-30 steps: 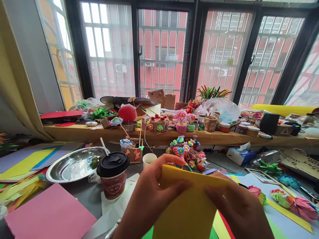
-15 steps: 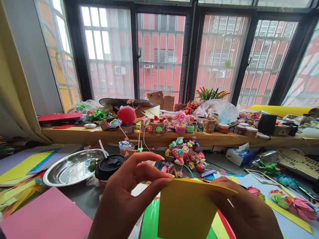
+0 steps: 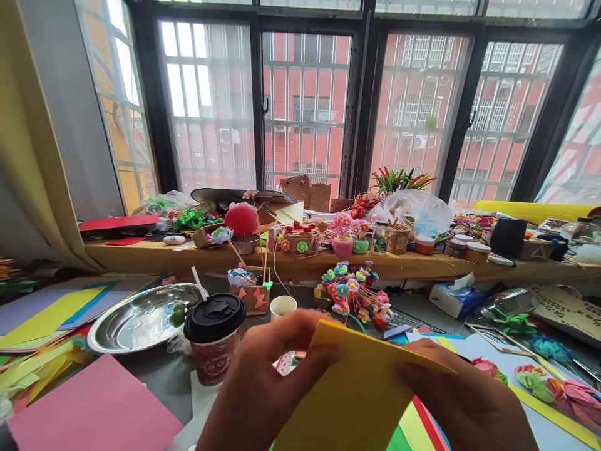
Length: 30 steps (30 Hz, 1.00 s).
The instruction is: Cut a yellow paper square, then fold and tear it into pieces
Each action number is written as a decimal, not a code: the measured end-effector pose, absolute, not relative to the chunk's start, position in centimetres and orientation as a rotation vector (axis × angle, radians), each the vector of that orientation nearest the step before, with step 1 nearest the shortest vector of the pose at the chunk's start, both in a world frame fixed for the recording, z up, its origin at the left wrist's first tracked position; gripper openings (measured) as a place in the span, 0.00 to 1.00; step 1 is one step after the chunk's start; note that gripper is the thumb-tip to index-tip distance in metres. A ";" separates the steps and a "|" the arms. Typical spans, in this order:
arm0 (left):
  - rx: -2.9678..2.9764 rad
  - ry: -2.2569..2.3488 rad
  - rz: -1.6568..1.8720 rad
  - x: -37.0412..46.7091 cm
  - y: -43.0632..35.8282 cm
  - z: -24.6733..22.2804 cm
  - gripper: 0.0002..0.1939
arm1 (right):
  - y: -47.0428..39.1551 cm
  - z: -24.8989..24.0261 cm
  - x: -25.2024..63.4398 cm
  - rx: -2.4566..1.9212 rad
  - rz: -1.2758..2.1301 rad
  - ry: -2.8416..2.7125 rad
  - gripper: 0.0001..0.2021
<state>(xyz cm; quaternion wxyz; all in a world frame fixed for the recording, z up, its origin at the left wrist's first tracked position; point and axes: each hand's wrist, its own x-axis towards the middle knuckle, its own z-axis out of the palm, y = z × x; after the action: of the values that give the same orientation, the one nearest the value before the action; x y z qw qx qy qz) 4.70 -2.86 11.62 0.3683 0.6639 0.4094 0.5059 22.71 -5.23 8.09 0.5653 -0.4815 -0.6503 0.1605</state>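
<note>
A yellow sheet of paper is held up in front of me between both hands, its top edge slanting down to the right. My left hand pinches the upper left corner between thumb and fingers. At the upper right side, my right hand grips the sheet, thumb on the near face and the other fingers behind it, mostly hidden. Behind and below the sheet lie coloured papers, green, red and pale yellow. A pink paper sheet rests on the table to the left.
Left of my hands stand a lidded coffee cup with a straw and a steel plate. Behind are a paper cup and crocheted flowers. A tissue box stands at right. Crafts crowd the wooden sill.
My left hand has shifted right and closed more fully on the sheet's corner. The sheet now tilts, with its lower part swung left. The view has moved slightly, uncovering the paper cup.
</note>
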 end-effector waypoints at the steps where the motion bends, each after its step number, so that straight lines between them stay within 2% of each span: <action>1: 1.749 1.112 1.273 4.7 -2.7 11.6 0.04 | -5.2 8.0 22.8 -1.128 0.400 -1.536 0.07; 3: 1.857 1.214 1.249 4.7 -2.6 11.6 0.07 | -5.0 7.9 22.8 -1.129 0.437 -1.513 0.06; 7: 2.076 1.213 1.259 5.1 -2.8 11.6 0.06 | -5.0 7.7 22.8 -1.128 0.401 -1.455 0.04; 11: 2.038 1.230 1.412 5.7 -3.0 11.6 0.04 | -5.0 7.8 23.0 -1.149 0.320 -1.504 0.04; 16: 2.095 1.188 1.498 5.6 -2.8 11.3 0.04 | -4.8 7.6 22.3 -1.125 0.376 -1.433 0.04; 21: 2.347 1.030 1.385 5.5 -2.7 10.9 0.04 | -5.0 7.2 21.8 -1.070 0.376 -1.462 0.04; 30: 2.391 1.053 1.323 4.8 -2.8 11.0 0.06 | -5.0 7.2 21.9 -1.053 0.269 -1.621 0.04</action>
<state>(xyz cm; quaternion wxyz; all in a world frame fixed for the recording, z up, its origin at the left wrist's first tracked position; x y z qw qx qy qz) 4.85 -2.81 11.02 0.1065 0.8119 0.3575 0.4491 21.92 -4.95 7.23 0.5603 -0.4470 -0.6879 0.1142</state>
